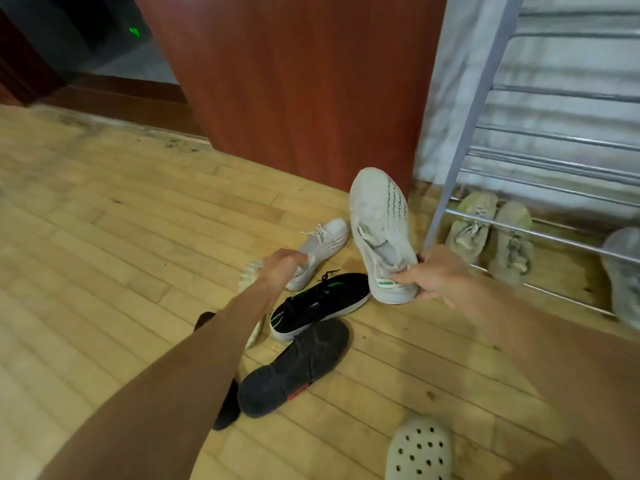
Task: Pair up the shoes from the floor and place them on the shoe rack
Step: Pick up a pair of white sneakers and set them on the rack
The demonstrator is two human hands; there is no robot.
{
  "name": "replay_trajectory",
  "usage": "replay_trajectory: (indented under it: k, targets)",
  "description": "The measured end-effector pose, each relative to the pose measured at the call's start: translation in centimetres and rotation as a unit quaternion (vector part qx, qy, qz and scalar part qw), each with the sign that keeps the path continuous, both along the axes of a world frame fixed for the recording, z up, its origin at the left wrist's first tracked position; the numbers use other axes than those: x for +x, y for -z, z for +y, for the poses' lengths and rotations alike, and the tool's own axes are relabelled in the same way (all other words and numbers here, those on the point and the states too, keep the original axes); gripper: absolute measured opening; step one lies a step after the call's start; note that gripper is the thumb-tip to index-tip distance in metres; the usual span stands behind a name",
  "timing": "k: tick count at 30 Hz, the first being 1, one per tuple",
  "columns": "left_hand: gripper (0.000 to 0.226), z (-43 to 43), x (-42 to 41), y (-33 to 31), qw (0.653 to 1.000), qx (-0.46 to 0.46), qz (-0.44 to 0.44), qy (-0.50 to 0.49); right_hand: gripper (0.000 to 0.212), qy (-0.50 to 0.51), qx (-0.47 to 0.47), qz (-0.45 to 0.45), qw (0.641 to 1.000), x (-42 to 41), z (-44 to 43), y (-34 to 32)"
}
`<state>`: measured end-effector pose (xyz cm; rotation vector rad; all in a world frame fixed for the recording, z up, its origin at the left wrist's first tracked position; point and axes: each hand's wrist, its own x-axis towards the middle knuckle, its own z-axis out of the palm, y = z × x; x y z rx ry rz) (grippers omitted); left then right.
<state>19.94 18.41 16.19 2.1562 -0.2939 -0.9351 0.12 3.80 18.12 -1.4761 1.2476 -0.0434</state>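
Observation:
My right hand (434,275) grips a white sneaker (379,220) by its heel and holds it off the floor, toe pointing away. Its matching white sneaker (322,242) lies on the wooden floor to the left. My left hand (282,265) is at that sneaker's heel, fingers curled on its collar. Below them lie a black sneaker with a white sole (322,304) and a dark sneaker turned on its side (298,367). A pale shoe (250,275) is partly hidden under my left forearm. The metal shoe rack (554,161) stands at the right.
A pair of beige sneakers (491,237) sits on the rack's lowest shelf, with a grey shoe (623,271) further right. A red-brown wooden panel (294,81) stands behind the shoes. A white perforated clog (419,448) is at the bottom. A black shoe (227,407) peeks from under my left arm.

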Motion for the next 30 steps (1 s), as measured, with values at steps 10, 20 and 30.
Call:
replay_trajectory:
  k: [10,20,30]
  targets:
    - [0.057,-4.3,6.0,10.5,0.991,0.118,-0.028,-0.048,0.047,0.004,0.051,0.061,0.997,2.8,-4.3,13.3]
    - [0.088,-5.3,11.3,23.8,0.967,0.168,0.034,-0.189,0.035,-0.135,0.115,0.153,0.972,1.3,-5.8,17.6]
    - [0.040,-6.7,7.3,14.4,0.970,0.057,0.119,-0.202,0.054,-0.130,0.055,0.146,0.979,2.1,-6.1,13.8]
